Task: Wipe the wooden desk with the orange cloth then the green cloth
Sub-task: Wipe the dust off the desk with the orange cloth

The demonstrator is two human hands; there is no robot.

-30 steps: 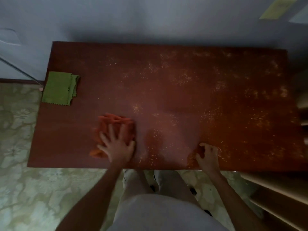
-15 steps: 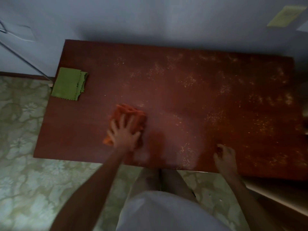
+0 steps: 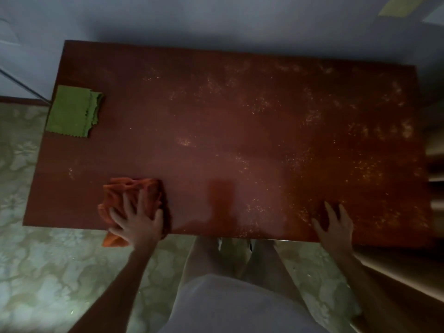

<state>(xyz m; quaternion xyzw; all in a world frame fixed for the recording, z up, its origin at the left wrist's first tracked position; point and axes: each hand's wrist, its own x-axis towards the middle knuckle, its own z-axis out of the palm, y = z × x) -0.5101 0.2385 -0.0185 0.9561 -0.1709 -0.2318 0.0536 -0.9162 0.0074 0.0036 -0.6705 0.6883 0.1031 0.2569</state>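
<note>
The crumpled orange cloth [image 3: 131, 200] is pressed flat against the reddish-brown wooden desk [image 3: 216, 111] by the left hand [image 3: 138, 223], fingers spread and straight, at the near left edge; one corner of the cloth hangs over that edge. The right hand [image 3: 335, 224] is laid flat on the near right part of the desk, fingers released, nothing held. The folded green cloth [image 3: 72, 111] is seen at the far left edge, untouched. Pale crumbs or dust [image 3: 312, 121] are scattered over the centre and right of the surface. Risk noted: a stroke toward the near edge is likely to sweep debris onto the patterned floor [image 3: 36, 272], or drag the overhanging cloth off. No containers are visible.
</note>
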